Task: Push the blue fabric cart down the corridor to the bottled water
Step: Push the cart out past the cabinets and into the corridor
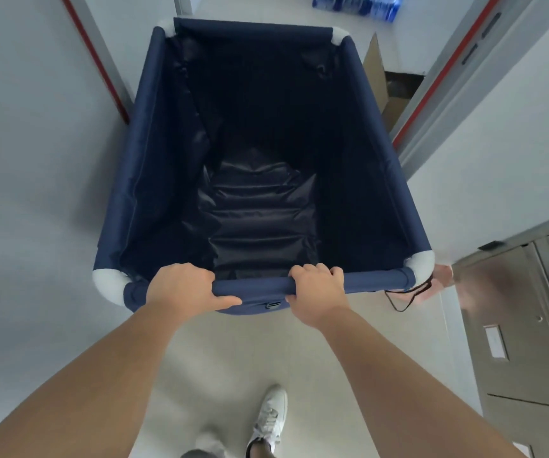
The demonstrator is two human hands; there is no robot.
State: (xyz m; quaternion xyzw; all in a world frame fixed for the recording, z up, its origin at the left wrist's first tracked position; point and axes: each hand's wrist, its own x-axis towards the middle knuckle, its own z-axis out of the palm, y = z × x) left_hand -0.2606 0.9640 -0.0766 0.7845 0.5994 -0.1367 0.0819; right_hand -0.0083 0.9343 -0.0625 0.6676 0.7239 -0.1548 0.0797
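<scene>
Head view, surroundings: pale corridor floor (243, 352); white wall left, red-edged door frame (96, 57) beside the cart's left side.
Obstacles: open cardboard box (378, 77) close to the cart's far right corner; steel cabinet (527, 325) on my right.
Blue fabric cart (378, 153): directly in front of me, filling the corridor's middle; white corner fittings.
Cart contents: only a dark, creased liner visible.
Bottled water (355, 4): ahead on the floor beyond the cart, cut off by the top edge.
Left hand (180, 285): clenched over the near rail.
Right hand (317, 285): clenched over the same rail.
Unclear: blurred pinkish thing with black cord at near right corner.
Own foot: white shoe (269, 421).
</scene>
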